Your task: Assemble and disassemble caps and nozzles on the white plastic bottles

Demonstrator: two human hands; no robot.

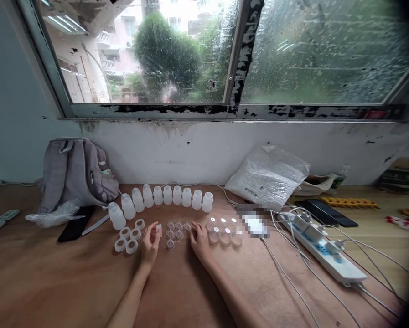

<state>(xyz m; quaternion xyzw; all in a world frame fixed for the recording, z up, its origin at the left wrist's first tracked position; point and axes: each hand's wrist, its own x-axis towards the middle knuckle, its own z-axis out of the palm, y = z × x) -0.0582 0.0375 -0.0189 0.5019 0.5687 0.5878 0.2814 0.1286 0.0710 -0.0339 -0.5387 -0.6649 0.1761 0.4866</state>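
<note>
My left hand (151,243) is raised a little over the table, thumb and fingers closed on a small translucent white piece (159,227). It resembles the screw rings, but its shape is partly hidden. Several white screw rings (135,234) lie to the left of that hand. Between my hands are several clear bottle nipples (170,234), standing in short rows. My right hand (199,243) rests at their right side, fingers apart and bent, tips close to the rightmost nipple (187,226); contact is unclear. Clear round caps (227,234) stand right of it. Frosted baby bottles (168,195) form a curved row behind.
A grey backpack (74,168), a plastic bag (55,215) and a dark phone (75,224) are at the left. At the right are a silvery padded mailer (269,175), a blurred bright device (255,223), a power strip (327,255) with trailing cables, and dark phones (327,213).
</note>
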